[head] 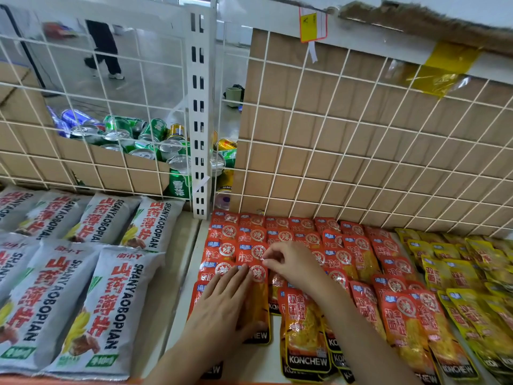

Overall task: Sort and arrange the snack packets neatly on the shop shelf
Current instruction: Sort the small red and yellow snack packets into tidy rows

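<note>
**Hands at work on the snack row.** A person's left hand (219, 304) lies flat with its grip wide and holding nothing. It presses down on a column of glossy red foil snack packets (304, 326) on the white shop shelf (181, 295). The right hand (294, 262) has its grip narrowed to a fingertip pinch on the top edge of one overlapped red packet (258, 252) in the middle of the block. The red packets lie shingled in rows against the white wire grid back panel (361, 140). Grey-white pillow bags (111, 301) sit to their left and yellow foil packets (472, 276) to their right.

The step appears to be squaring one packet into its column. To do it well, the flat hand should steady the lower packets so the slippery foil does not slide. The pinching hand should draw its packet straight along the column until it shows the same strip as its neighbours, with its edges level with the next column. The tilted packets toward the front right look likely to need the same care.

"KONCHEW" reads in white on the black band at the foot of the red packets, and each packet carries a circled character in a pale seal. "SHANYAOBOPIAN" runs in black down the grey-white bags, beside large red Chinese characters. The yellow-and-red tag (312, 25) hanging above is too blurred to read.
</note>
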